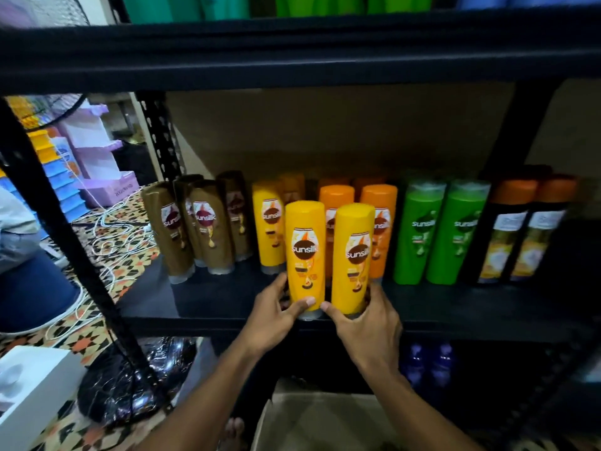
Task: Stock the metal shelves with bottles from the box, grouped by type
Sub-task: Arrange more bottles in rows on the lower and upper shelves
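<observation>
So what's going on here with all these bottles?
A person is stocking a black metal shelf. The left hand holds the left yellow bottle, the right hand the right yellow bottle, both low down at the shelf's front edge, ahead of the orange bottles. Brown bottles stand further left, green bottles and black bottles further right. A cardboard box sits below.

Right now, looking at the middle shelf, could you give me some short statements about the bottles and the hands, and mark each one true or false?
1. The left hand grips the left yellow bottle, and the right hand grips the right yellow bottle. True.
2. The green bottles stand left of the brown bottles. False: the green bottles stand well to the right of the brown bottles.
3. Both held bottles are upright. True.
4. The orange bottles stand in front of the held bottles. False: the orange bottles stand behind them.
</observation>
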{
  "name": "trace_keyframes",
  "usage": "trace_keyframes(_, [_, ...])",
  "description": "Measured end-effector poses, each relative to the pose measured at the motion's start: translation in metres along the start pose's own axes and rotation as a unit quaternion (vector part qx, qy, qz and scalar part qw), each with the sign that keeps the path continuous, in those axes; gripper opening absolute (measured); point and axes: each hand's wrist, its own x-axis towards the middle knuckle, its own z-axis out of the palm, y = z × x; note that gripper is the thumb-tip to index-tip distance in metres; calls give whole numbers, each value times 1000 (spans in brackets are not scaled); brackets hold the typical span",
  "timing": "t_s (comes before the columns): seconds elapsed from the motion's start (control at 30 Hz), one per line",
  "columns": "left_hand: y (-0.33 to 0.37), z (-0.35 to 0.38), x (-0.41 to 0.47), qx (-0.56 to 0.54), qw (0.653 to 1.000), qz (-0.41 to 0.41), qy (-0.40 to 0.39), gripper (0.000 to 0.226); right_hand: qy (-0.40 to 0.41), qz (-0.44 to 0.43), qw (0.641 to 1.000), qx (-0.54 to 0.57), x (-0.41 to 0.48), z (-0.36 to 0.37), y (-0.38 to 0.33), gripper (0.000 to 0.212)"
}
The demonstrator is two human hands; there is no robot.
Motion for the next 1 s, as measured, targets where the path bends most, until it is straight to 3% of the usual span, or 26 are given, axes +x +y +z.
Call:
trace_keyframes(0.23, [11,82,19,-5,998,18,-52,51,71,12,996,-44,26,-73,58,73])
trace_keyframes(0.47, [14,125,36,-17,997,24,-65,57,65,23,996,-60,54,-112,94,74])
trace_keyframes(0.63, [18,140,41,-14,998,25,-58,49,61,34,997,-46,60,-117,99,75])
trace_keyframes(0.8, [19,145,42,-15,998,26,-51,47,45,60,997,-37,62,-118,100,84])
trace_keyframes(1.0, [19,141,37,-1,998,18,-55,44,77,83,994,8,42,-118,94,115])
